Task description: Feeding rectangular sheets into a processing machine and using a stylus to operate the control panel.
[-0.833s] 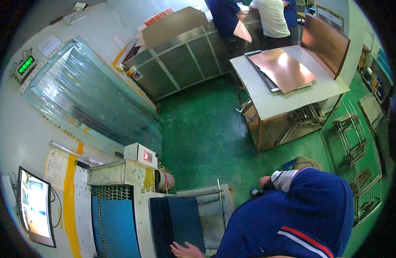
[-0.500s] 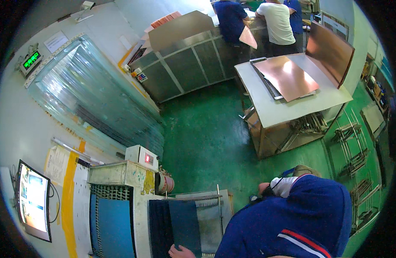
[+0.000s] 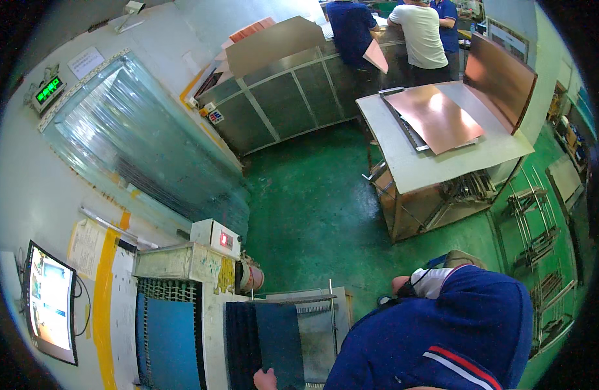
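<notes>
Curled where it was spread 0.8 s ago, the left hand (image 3: 265,379) now rests at the lower edge of the view, by the dark blue sheet (image 3: 281,344). That sheet sits within a metal rack (image 3: 332,312), beside 1 stack of darker sheets (image 3: 242,344). Its grip appears drawn together; whether it clamps the sheet, I cannot tell. The change suggests handling of 1 sheet rather than a flat touch. Farther left is 1 bright blue sheet (image 3: 169,338). Beyond the blue garment (image 3: 442,325), a patch of skin (image 3: 399,284) may be the right hand, its grip unclear.
</notes>
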`<state>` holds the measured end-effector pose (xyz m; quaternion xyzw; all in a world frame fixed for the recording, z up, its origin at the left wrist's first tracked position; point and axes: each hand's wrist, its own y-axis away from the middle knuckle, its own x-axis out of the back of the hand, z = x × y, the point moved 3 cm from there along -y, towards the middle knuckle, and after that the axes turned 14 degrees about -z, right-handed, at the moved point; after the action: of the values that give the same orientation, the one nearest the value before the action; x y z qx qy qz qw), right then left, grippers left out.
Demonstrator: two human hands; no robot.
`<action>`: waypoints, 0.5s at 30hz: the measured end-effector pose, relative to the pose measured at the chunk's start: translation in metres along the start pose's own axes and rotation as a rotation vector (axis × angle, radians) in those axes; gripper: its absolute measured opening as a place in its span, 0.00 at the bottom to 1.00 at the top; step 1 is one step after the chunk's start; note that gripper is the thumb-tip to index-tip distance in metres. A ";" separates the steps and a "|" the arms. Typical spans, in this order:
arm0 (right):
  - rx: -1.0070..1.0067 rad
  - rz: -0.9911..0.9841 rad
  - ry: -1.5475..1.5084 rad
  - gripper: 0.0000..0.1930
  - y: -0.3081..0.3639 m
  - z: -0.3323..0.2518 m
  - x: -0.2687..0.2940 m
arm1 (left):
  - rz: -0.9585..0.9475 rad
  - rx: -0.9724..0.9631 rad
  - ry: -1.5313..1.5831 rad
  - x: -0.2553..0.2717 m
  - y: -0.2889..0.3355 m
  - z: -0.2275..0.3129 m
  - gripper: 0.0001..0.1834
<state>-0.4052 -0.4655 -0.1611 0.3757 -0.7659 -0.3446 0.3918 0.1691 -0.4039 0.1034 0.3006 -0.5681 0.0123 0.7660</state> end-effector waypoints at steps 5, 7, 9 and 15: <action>-0.056 -0.038 -0.003 0.15 -0.001 -0.003 -0.001 | 0.026 0.102 0.044 0.000 0.014 -0.003 0.23; -0.075 0.106 0.092 0.13 -0.004 -0.005 0.012 | -0.058 0.213 0.029 -0.026 0.001 -0.052 0.28; -0.117 0.194 0.152 0.11 -0.010 0.009 -0.012 | 0.186 0.072 -0.068 -0.010 0.002 -0.012 0.23; 0.035 0.051 0.019 0.18 0.019 -0.001 0.007 | 0.117 0.080 -0.096 -0.018 -0.013 -0.007 0.21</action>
<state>-0.4127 -0.4629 -0.1429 0.3661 -0.7775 -0.3173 0.4010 0.1731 -0.4055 0.0806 0.2977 -0.6197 0.0654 0.7232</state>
